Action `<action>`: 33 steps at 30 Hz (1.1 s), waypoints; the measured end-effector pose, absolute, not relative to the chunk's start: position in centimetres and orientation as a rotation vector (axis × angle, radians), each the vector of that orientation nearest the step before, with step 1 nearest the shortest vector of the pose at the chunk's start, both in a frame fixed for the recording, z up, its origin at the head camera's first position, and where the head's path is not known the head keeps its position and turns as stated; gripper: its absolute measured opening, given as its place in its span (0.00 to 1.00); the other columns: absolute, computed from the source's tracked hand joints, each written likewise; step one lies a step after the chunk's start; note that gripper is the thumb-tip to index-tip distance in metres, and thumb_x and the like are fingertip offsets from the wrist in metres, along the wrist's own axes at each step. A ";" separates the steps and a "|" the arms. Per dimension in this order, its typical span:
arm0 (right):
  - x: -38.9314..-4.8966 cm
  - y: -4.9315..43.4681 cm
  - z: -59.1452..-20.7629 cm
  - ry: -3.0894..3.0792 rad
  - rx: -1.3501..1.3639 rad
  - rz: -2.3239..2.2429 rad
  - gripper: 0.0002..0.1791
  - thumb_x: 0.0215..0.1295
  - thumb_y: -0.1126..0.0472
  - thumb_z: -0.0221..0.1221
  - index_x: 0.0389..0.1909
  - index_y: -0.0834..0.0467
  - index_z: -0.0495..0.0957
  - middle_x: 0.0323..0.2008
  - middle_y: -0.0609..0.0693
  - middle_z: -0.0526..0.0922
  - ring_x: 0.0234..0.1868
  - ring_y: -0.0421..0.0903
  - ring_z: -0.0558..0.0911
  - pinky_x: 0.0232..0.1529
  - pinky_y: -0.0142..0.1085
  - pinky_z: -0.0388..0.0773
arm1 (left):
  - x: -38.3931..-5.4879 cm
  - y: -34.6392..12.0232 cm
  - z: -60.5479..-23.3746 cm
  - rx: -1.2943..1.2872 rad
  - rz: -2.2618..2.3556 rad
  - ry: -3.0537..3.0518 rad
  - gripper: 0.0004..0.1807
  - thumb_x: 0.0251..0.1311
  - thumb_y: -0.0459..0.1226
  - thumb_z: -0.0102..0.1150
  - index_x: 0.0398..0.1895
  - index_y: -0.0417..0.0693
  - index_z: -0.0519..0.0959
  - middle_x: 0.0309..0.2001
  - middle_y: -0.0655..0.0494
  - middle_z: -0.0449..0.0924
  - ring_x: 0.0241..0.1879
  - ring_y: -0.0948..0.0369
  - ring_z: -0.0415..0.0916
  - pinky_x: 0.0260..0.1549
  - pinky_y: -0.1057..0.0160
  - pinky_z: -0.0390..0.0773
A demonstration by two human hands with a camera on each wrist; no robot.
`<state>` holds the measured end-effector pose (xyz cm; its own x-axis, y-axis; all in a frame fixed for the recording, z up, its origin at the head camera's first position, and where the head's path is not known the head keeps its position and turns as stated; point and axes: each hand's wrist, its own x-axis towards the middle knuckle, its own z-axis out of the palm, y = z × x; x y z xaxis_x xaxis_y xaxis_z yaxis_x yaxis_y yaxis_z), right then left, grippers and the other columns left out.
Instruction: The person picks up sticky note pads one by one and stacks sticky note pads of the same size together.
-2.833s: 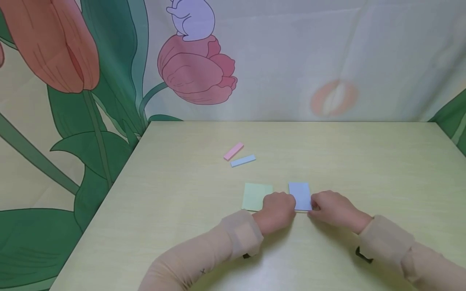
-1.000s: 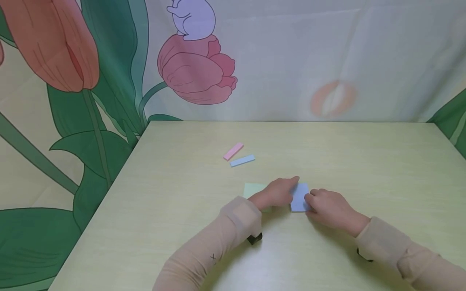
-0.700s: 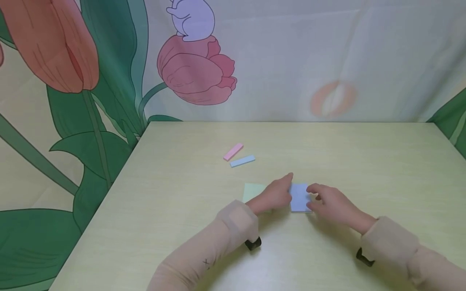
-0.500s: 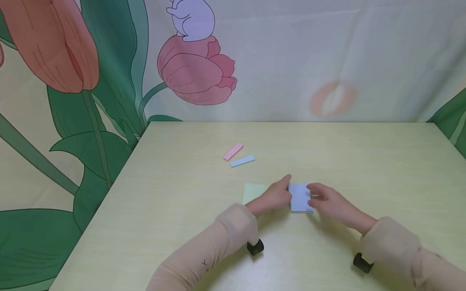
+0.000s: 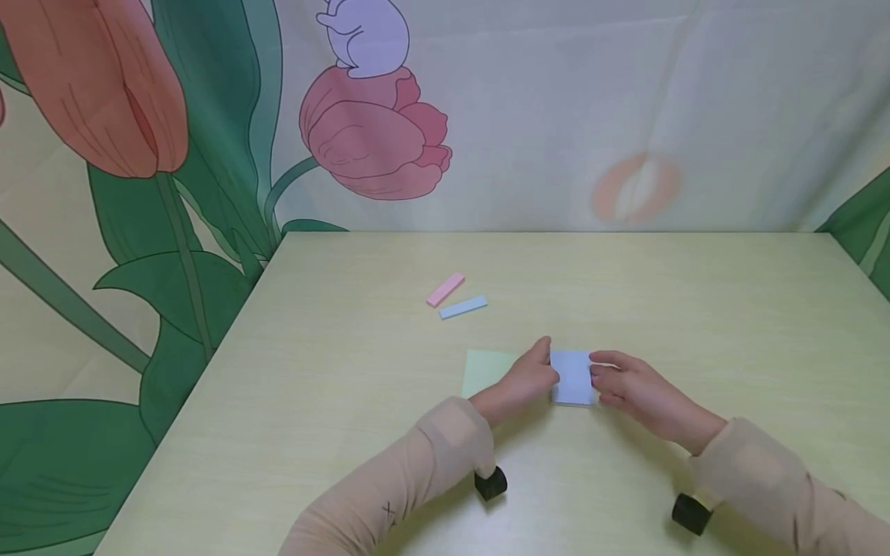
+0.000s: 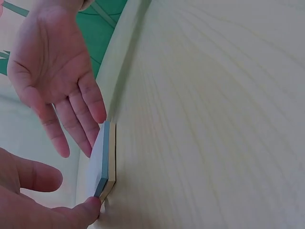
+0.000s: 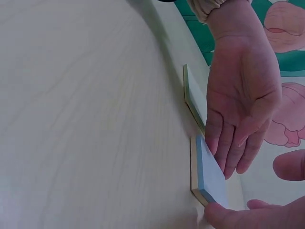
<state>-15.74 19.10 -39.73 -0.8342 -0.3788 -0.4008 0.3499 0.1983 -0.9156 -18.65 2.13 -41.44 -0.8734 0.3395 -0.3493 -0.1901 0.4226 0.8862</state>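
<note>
A small blue sticky note pad lies on the table between the two hands. In the left wrist view a cream pad of about the same size shows directly under it. My left hand, fingers extended, is at the blue pad's left edge. My right hand stands along the right edge, its fingers straight or slightly bent and the fingertips right at the pad. A pale green pad lies to the left, partly hidden behind my left hand.
Farther back lie a narrow pink strip and a narrow light blue strip, close together at an angle. The pale wooden table ends at a printed tulip cloth. Each wrist carries a black device.
My left hand goes from a fist to extended fingers along the pad's left side. The right hand's curled fingers have straightened along its right side. The pad stays nearly in place.
</note>
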 end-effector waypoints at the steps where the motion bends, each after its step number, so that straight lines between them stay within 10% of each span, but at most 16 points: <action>1: -15.8 19.1 -39.8 1.907 -0.022 -1.699 0.31 0.66 0.61 0.41 0.65 0.68 0.41 0.66 0.67 0.47 0.65 0.59 0.54 0.63 0.49 0.53 | -18.6 2.1 -41.4 0.122 1.461 2.195 0.36 0.53 0.26 0.39 0.68 0.40 0.43 0.68 0.46 0.48 0.67 0.54 0.46 0.64 0.58 0.50; 33: -16.7 18.9 -39.6 1.313 0.287 -2.203 0.34 0.69 0.53 0.31 0.67 0.57 0.24 0.68 0.57 0.28 0.69 0.50 0.36 0.68 0.40 0.38 | -18.4 2.3 -41.0 0.094 1.530 2.164 0.39 0.50 0.25 0.40 0.68 0.43 0.43 0.69 0.49 0.45 0.68 0.55 0.44 0.65 0.57 0.47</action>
